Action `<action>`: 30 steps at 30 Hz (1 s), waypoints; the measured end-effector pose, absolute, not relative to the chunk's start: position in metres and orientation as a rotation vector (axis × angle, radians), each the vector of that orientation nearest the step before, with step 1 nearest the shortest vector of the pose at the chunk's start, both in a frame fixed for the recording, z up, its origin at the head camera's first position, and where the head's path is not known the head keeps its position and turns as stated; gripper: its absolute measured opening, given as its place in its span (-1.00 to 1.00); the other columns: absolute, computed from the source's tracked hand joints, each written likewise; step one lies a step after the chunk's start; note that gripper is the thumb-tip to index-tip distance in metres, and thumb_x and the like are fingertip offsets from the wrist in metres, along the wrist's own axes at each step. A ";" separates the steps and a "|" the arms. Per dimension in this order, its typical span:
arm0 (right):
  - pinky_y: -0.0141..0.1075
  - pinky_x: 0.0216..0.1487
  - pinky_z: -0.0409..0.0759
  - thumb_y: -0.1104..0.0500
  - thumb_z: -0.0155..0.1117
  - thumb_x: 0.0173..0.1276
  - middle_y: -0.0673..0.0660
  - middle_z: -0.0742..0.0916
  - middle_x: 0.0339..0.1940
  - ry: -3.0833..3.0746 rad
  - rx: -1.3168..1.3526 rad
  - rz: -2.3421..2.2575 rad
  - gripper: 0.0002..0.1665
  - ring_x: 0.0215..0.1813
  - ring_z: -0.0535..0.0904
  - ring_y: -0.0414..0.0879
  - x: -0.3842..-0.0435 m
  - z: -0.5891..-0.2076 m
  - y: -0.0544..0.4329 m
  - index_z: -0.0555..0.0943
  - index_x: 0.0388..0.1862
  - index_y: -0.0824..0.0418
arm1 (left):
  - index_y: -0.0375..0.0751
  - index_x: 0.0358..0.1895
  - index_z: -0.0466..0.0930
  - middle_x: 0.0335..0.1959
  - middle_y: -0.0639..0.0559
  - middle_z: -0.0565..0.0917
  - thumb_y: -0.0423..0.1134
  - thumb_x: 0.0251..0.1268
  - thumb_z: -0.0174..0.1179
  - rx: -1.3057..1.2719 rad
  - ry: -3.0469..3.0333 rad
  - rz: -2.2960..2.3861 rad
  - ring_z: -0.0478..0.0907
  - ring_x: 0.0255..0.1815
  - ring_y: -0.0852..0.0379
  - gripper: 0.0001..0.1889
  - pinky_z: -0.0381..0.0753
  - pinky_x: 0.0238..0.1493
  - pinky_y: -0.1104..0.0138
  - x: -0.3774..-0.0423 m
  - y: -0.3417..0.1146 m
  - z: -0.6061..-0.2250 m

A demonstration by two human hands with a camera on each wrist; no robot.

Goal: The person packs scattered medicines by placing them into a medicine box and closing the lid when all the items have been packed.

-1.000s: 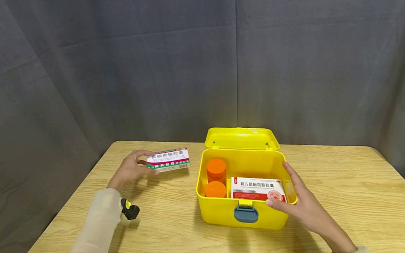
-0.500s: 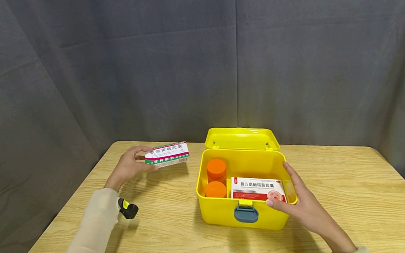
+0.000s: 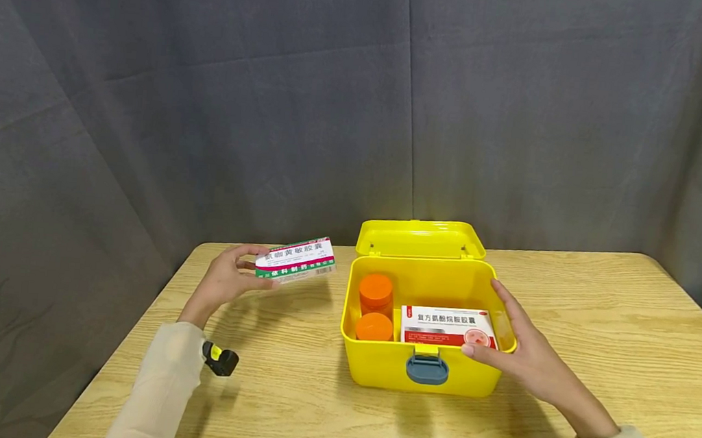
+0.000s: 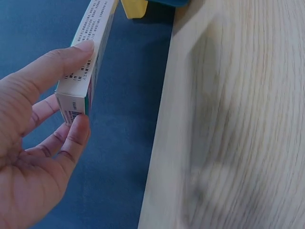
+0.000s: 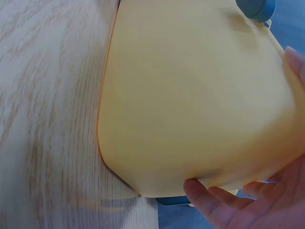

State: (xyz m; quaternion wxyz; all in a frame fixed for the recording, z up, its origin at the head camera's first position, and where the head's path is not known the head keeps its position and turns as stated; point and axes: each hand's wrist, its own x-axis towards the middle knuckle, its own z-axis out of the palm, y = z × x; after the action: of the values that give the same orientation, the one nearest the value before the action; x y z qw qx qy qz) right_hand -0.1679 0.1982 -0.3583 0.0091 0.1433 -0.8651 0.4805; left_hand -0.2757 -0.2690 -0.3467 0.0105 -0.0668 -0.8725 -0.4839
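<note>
A white medicine box (image 3: 295, 259) with pink and green stripes is tilted above the left part of the table. My left hand (image 3: 225, 278) grips its near end, the thumb along one narrow side in the left wrist view. To the right stands a yellow medicine case (image 3: 370, 365) with its lid raised. Inside it are two orange-capped bottles (image 3: 376, 291) on the left and a white and red medicine box (image 3: 449, 327) on the right. My right hand (image 3: 526, 350) rests spread against the case's right end, thumb at the front rim and fingers at the side.
The raised lid (image 3: 421, 241) leans back behind the case. A blue-grey latch (image 3: 427, 370) hangs at its front. The wooden table (image 3: 288, 393) runs under everything, with a dark grey curtain (image 3: 297, 118) behind it.
My left hand has lifted the striped medicine box higher off the table and moved it slightly back. My right hand and the yellow case have stayed in place.
</note>
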 end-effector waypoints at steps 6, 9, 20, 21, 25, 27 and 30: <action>0.49 0.17 0.11 0.03 0.44 0.21 0.34 -0.04 0.55 -2.705 0.447 1.504 0.27 0.39 0.03 0.39 -0.168 -0.359 0.199 -0.26 0.60 -0.01 | -0.15 0.20 0.50 0.23 -0.11 0.38 -0.21 -0.04 0.53 -0.250 -2.720 -1.469 0.46 0.10 -0.15 -0.35 0.58 -0.14 0.17 -0.274 -0.262 -0.342; 0.49 0.17 0.11 0.03 0.44 0.21 0.34 -0.04 0.55 -2.706 0.449 1.502 0.27 0.39 0.04 0.39 -0.168 -0.358 0.199 -0.26 0.60 -0.01 | -0.14 0.18 0.51 0.23 -0.11 0.35 -0.16 -0.04 0.53 -0.260 -2.724 -1.440 0.45 0.12 -0.16 -0.36 0.58 -0.08 0.12 -0.273 -0.258 -0.337; 0.49 0.17 0.10 0.03 0.44 0.21 0.34 -0.03 0.55 -2.705 0.449 1.505 0.27 0.38 0.05 0.39 -0.168 -0.358 0.198 -0.26 0.60 -0.01 | -0.16 0.18 0.52 0.22 -0.13 0.32 -0.15 -0.03 0.53 -0.300 -2.709 -1.443 0.47 0.10 -0.14 -0.36 0.60 -0.07 0.13 -0.268 -0.246 -0.324; 0.49 0.17 0.11 0.03 0.44 0.21 0.34 -0.03 0.55 -2.706 0.450 1.504 0.27 0.38 0.05 0.39 -0.168 -0.358 0.198 -0.26 0.60 0.00 | -0.15 0.18 0.52 0.22 -0.13 0.33 -0.15 -0.04 0.53 -0.307 -2.708 -1.441 0.48 0.09 -0.14 -0.36 0.60 -0.07 0.13 -0.267 -0.245 -0.323; 0.49 0.17 0.11 0.04 0.44 0.21 0.34 -0.03 0.55 -2.702 0.458 1.502 0.27 0.38 0.05 0.39 -0.168 -0.358 0.199 -0.26 0.60 0.01 | -0.14 0.17 0.52 0.18 -0.11 0.35 -0.17 -0.07 0.55 -0.338 -2.704 -1.429 0.51 0.05 -0.11 -0.35 0.63 -0.06 0.13 -0.264 -0.238 -0.315; 0.48 0.17 0.12 0.04 0.44 0.21 0.34 -0.03 0.55 -2.701 0.458 1.503 0.27 0.38 0.06 0.39 -0.168 -0.358 0.199 -0.26 0.60 0.02 | -0.14 0.17 0.53 0.17 -0.10 0.37 -0.17 -0.08 0.56 -0.355 -2.704 -1.417 0.52 0.04 -0.10 -0.35 0.63 -0.07 0.14 -0.262 -0.234 -0.311; 0.48 0.17 0.13 0.04 0.44 0.21 0.34 -0.04 0.55 -2.702 0.454 1.507 0.27 0.38 0.05 0.39 -0.168 -0.358 0.199 -0.26 0.60 0.02 | -0.14 0.15 0.54 0.16 -0.09 0.38 -0.18 -0.10 0.57 -0.376 -2.699 -1.417 0.55 0.02 -0.08 -0.35 0.64 -0.08 0.16 -0.260 -0.229 -0.307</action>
State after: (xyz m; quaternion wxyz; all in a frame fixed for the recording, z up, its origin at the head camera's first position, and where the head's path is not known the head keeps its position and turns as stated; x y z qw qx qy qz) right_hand -0.1683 0.1989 -0.3582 0.0073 0.1452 -0.8641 0.4818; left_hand -0.2604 -0.2289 -0.3073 0.0349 -0.1223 -0.8782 -0.4610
